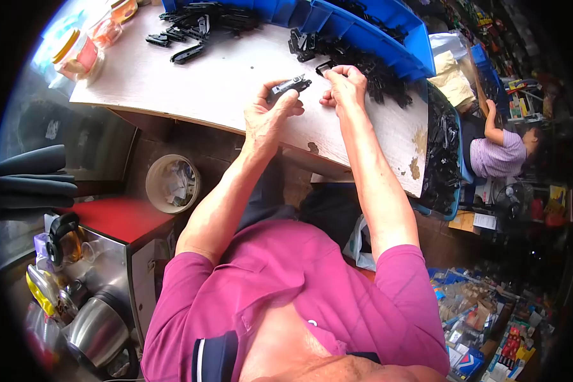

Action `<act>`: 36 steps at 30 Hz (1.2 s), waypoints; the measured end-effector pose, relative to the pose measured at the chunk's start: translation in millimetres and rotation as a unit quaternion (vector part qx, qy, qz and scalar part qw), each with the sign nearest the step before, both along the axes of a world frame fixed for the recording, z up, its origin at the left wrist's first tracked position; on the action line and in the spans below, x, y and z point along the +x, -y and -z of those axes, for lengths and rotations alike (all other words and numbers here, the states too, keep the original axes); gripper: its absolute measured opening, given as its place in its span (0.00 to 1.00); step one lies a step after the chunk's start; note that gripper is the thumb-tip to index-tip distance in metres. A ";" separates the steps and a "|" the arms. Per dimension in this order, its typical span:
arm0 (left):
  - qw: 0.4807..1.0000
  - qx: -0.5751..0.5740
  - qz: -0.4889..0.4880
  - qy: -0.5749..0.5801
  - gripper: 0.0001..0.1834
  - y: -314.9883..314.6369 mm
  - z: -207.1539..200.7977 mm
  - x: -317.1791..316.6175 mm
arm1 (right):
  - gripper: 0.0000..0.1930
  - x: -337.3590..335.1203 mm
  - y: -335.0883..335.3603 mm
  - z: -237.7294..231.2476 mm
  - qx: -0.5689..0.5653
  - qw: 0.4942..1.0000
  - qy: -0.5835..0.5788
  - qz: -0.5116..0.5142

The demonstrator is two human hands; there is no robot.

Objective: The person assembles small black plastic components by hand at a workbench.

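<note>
My left hand (265,118) is closed around a small black-and-silver tool (290,86), held above the front part of the white table, with the thumb along its side. To the right of it, my right hand (349,91) pinches a small black frame-shaped piece (325,66) between thumb and fingertips. The two pieces are apart. Just beyond my right hand spreads a pile of black pieces (379,73). Farther left on the table lies another heap of black tools (200,28), some with silver parts. Their exact kind is too small to tell.
Blue bins (388,38) line the back of the white table (172,83). Jars (76,54) stand at its left end. A waste bucket (172,184) is on the floor. At right are a crate of black parts (442,146) and another person (500,149).
</note>
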State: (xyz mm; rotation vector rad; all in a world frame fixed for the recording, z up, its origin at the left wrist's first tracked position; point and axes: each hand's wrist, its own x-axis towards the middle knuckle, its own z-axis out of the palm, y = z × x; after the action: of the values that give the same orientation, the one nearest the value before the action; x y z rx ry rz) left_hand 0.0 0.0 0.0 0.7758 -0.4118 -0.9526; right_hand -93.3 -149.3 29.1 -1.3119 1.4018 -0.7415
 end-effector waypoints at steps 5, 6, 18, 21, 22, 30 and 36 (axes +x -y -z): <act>1.000 -0.005 0.020 0.013 0.15 -5.5 1.3 2.7 | 0.22 3.3 -5.7 -1.3 -0.048 0.998 -0.016 -0.025; 1.000 -0.006 0.020 0.013 0.15 -5.2 0.4 2.5 | 0.22 3.9 -3.8 -1.0 -0.049 0.998 -0.017 -0.025; 0.999 0.005 0.030 0.042 0.16 -4.7 -1.9 1.6 | 0.11 5.3 0.2 1.9 -0.045 0.989 -0.121 -0.070; 0.998 0.004 0.030 0.052 0.16 -5.4 -2.3 1.4 | 0.08 0.3 -2.8 -0.6 -0.035 0.997 -0.053 -0.049; 0.998 0.000 0.030 0.050 0.16 -4.9 -1.2 1.7 | 0.07 0.1 -3.6 -3.6 -0.040 0.998 -0.053 -0.018; 0.998 -0.005 0.037 0.055 0.16 -3.1 -0.1 2.2 | 0.14 6.4 -1.6 -8.2 -0.063 0.986 -0.154 0.029; 0.997 -0.008 0.039 0.070 0.16 -1.7 -0.8 2.1 | 0.11 9.4 0.7 -10.3 -0.059 0.977 -0.205 0.004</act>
State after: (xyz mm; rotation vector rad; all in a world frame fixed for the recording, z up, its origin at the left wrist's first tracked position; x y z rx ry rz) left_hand 2.1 1.7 0.8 0.8202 -0.5748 -0.9686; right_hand -83.9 -150.0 39.4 -1.6176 1.7081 -0.5863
